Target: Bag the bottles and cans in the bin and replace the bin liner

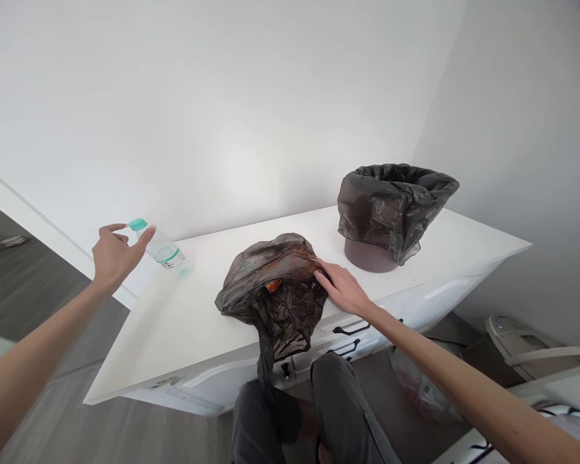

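Observation:
My left hand (118, 254) reaches to the left end of the white cabinet top, its thumb and fingers around the neck of a clear bottle (162, 248) with a turquoise cap. The bottle leans, its base near the cabinet top. My right hand (343, 287) touches the right side of a dark, thin plastic bag (280, 277), fingertips against the film. Through the bag's opening something orange shows; the rest of its contents is unclear. Part of the bag hangs over the front edge.
A bin (370, 254) lined with a black bag stands at the right of the white cabinet top (193, 335). Black-handled drawers face my knees. Below right are a plastic bag on the floor and a pale appliance (517, 338).

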Available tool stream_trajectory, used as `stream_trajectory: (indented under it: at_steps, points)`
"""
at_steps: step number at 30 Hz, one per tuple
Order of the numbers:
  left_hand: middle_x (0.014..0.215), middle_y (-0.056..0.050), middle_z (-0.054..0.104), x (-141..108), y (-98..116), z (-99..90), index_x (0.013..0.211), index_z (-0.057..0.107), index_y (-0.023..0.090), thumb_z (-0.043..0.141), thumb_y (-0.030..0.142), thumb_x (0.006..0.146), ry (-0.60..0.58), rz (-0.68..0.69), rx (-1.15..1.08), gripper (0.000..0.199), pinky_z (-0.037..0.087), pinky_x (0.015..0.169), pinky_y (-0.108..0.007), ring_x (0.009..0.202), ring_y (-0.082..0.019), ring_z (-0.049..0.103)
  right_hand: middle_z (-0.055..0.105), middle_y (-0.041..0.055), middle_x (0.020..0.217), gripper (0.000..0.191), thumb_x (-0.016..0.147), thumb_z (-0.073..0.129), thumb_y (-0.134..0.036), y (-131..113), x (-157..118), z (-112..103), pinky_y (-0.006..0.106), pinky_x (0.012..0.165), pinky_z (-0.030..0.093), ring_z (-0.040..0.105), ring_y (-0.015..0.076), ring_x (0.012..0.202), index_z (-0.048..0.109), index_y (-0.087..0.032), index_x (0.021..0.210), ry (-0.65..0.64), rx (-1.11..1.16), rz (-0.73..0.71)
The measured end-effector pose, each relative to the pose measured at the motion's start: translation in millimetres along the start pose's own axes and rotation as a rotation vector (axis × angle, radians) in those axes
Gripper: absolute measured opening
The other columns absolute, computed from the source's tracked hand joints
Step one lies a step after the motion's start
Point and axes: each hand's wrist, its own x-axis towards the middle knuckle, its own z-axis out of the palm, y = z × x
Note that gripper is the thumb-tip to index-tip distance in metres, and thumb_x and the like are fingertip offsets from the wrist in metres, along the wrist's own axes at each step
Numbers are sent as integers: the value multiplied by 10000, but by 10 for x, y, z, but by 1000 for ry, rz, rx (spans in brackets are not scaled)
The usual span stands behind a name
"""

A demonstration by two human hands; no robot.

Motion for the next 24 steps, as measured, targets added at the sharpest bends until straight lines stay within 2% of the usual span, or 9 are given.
stream_trajectory:
  at_steps: [3, 5, 7, 10, 12, 14, 16, 20, 24]
  points:
    - [830, 39, 418, -321, 233, -90, 1215, 515, 163, 762, 422, 845, 81, 17, -85, 515, 444, 683, -302, 752, -171, 504, 568, 101, 1555, 658, 1082, 281, -623, 10, 0, 10, 513, 1199, 363, 493, 303, 1452, 425, -250, 1606, 1, -4, 2]
    - [802, 36, 417, -628, 428, -166, 1120, 535, 200, 696, 393, 890, 105, 191, -159, 340, 430, 636, -301, 681, -164, 472, 573, 105, 1550, 658, 1084, 278, -619, 6, 0, 10, 510, 1198, 363, 500, 303, 1445, 427, -244, 1604, -1, -11, -1]
    - [756, 20, 453, -991, 597, -226, 963, 562, 238, 612, 402, 946, 102, 463, -187, 172, 425, 604, -305, 648, -174, 478, 580, 108, 1542, 659, 1085, 275, -617, -10, -3, 3, 505, 1195, 364, 508, 303, 1436, 429, -237, 1602, -1, -16, -1]
    - [780, -22, 586, -1573, 760, -221, 937, 618, 262, 552, 419, 989, -174, 931, -265, 178, 501, 668, -320, 699, -195, 575, 578, 105, 1545, 657, 1086, 271, -612, -44, -12, -13, 497, 1199, 360, 501, 300, 1443, 431, -233, 1599, -5, -19, 11]
    - [910, -57, 688, -1914, 815, -129, 1069, 664, 282, 505, 392, 1019, -422, 1051, -265, 199, 548, 786, -349, 846, -224, 665, 569, 105, 1555, 655, 1088, 271, -608, -57, -16, -18, 495, 1202, 354, 495, 299, 1449, 434, -230, 1596, -11, -20, 16]
    - [1115, -88, 731, -2157, 838, 31, 1250, 637, 298, 447, 370, 1044, -584, 1038, -255, 290, 561, 904, -387, 1048, -258, 694, 562, 105, 1562, 652, 1088, 270, -607, -54, -16, -17, 499, 1200, 351, 492, 302, 1450, 435, -230, 1594, -15, -24, 19]
    - [1296, -119, 692, -2280, 830, 232, 1380, 570, 284, 411, 362, 1052, -623, 964, -213, 373, 542, 999, -440, 1208, -292, 657, 564, 105, 1559, 649, 1089, 268, -609, -38, -12, -11, 499, 1197, 350, 492, 303, 1450, 435, -235, 1592, -13, -29, 17]
    - [1273, -184, 649, -2237, 727, 593, 1357, 550, 186, 354, 330, 1057, -439, 821, -35, 386, 485, 1043, -554, 1208, -355, 618, 599, 94, 1522, 634, 1089, 271, -611, -6, -5, -1, 485, 1173, 374, 532, 302, 1406, 438, -257, 1589, -5, -31, -3]
    - [1142, -206, 628, -2056, 605, 710, 1207, 582, 141, 347, 309, 1050, -256, 749, 174, 329, 491, 952, -540, 1073, -373, 599, 598, 96, 1523, 624, 1086, 281, -611, -13, -12, -10, 492, 1179, 363, 537, 309, 1397, 463, -262, 1570, -3, -27, 0]
